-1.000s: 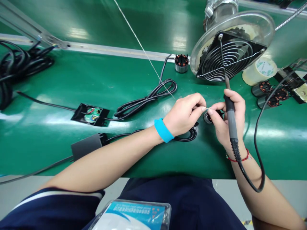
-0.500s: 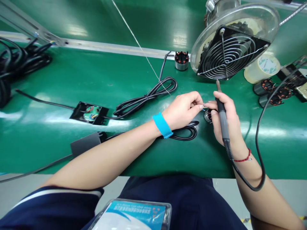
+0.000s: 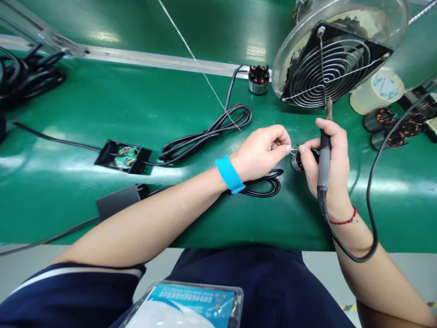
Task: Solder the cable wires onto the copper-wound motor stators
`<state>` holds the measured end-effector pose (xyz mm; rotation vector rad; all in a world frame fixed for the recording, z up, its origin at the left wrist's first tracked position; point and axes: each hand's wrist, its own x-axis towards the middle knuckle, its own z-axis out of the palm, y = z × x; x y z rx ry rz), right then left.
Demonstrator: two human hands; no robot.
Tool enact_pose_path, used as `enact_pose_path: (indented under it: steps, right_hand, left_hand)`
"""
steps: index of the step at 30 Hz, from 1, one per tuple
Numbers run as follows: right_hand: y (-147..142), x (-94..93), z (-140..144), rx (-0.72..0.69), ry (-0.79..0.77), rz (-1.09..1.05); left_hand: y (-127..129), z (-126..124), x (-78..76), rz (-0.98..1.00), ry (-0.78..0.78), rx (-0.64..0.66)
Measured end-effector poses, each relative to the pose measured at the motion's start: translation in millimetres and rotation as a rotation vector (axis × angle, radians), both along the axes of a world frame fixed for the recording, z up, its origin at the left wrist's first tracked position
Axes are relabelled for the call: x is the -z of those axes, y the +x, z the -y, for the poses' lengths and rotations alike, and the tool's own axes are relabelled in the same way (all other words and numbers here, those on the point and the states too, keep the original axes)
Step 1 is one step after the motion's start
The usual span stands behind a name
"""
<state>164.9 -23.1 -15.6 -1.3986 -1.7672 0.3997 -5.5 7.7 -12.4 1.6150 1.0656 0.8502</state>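
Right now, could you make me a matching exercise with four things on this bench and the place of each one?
Things:
1. soldering iron
2. wristband
3. fan
4. open black box

Places:
A. left wrist
B. on the belt, left of the hands
C. right hand
D. beyond the hands, tilted

Pairs: 1-C, 2-A, 3-D, 4-B

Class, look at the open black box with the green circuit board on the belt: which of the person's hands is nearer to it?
Left. The left hand lies to the right of the open black box, with coiled cable between them; the right hand, holding the soldering iron, is farther right still.
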Motion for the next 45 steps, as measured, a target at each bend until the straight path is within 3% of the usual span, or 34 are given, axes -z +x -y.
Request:
enact_pose_path:
  steps: [6,11,14,22,27,33,38,42,45]
  right_hand:
    - [13,-15.8,30,0.063,0.049,0.010]
    - [17,-7.5,60,0.110,0.210,-0.116]
    - [19,-2.9,67,0.108,0.212,-0.128]
    - [19,-10.0,66,0.041,0.194,-0.079]
    - [16,-6.9,66,0.075,0.146,-0.102]
    - [14,3.9,59,0.101,0.290,-0.191]
    - [15,1.7,63,0.086,0.258,-0.180]
    - [16,-0.7,66,0.155,0.177,-0.152]
    - [16,0.3,61,0.136,0.216,-0.140]
  left_hand:
    - [0,1,-0.6,-0.014,0.016,-0.001]
    - [-1,1,-1.7,-0.062,0.109,0.002]
    - [-2,1,-2.4,-0.094,0.156,-0.001]
    - [-2,2,-5.9,-0.123,0.184,-0.005]
    - [-1,3,-6.6,-0.121,0.148,-0.016]
    - [-2,2,-5.6,-0.108,0.129,-0.015]
    - [-1,1,-5.7,-0.096,0.127,-0.011]
    - [-1,1,-6.1,-0.085,0.115,-0.005]
    - [-1,2,-6.4,-0.088,0.101,-0.007]
